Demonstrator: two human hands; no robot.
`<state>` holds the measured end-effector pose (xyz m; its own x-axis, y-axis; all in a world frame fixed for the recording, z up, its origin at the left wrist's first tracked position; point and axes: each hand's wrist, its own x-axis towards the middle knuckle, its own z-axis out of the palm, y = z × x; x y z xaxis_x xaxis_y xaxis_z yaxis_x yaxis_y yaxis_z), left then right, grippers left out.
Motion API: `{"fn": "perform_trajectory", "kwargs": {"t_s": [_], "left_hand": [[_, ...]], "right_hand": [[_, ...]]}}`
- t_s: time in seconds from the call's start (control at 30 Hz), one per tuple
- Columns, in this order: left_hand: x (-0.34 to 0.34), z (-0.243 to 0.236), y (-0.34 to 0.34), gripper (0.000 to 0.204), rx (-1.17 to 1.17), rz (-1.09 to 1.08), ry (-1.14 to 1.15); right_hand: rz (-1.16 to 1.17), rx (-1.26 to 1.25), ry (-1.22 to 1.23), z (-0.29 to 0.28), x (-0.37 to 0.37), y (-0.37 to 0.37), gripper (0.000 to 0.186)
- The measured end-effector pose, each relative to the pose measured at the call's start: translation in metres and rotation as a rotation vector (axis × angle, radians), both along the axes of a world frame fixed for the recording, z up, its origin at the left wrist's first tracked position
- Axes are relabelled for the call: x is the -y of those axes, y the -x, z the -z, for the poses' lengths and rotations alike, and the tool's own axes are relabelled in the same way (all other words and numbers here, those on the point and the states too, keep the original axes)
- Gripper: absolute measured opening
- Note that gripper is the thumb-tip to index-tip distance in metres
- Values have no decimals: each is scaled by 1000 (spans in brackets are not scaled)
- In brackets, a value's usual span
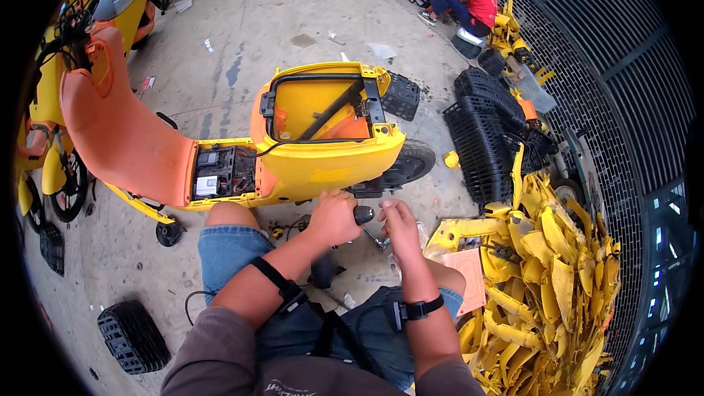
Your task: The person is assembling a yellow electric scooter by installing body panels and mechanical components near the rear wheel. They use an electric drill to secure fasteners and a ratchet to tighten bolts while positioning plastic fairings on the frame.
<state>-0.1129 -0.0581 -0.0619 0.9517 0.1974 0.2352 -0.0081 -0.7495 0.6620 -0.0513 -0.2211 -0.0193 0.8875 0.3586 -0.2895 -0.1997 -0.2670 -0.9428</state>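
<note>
My left hand (334,220) is wrapped round a dark power drill (364,214), whose black chuck points right toward my other hand. Just beyond the chuck, my right hand (400,231) has its fingers curled together; whatever they hold, if anything, is too small or hidden to name. A shiny metal piece (377,239) shows below, between the hands. Right in front of me stands a partly stripped scooter with a yellow rear body (323,170), an open compartment on top and an orange front panel (121,132). Its floor section exposes a battery bay (215,176) with wiring.
Yellow plastic panels (543,279) are heaped at my right. Black crates (484,139) lie beyond them along the brick wall, and another black basket (133,337) sits at lower left. More scooters (55,139) stand at left. A person in a red shirt (480,4) sits far right.
</note>
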Motion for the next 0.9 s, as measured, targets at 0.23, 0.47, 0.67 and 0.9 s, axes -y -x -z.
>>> {"fn": "perform_trajectory", "kwargs": {"t_s": [0.23, 0.47, 0.67, 0.9], "left_hand": [[13, 6, -2, 27, 1, 81, -106], [11, 11, -2, 29, -39, 127, -49], [18, 10, -8, 25, 4, 133, -84], [1, -3, -7, 26, -19, 49, -5]], "right_hand": [[-214, 367, 167, 28, 11, 12, 33], [-389, 516, 26, 7, 14, 13, 31], [-262, 389, 306, 20, 20, 4, 30], [-13, 10, -120, 42, 35, -21, 32]]}}
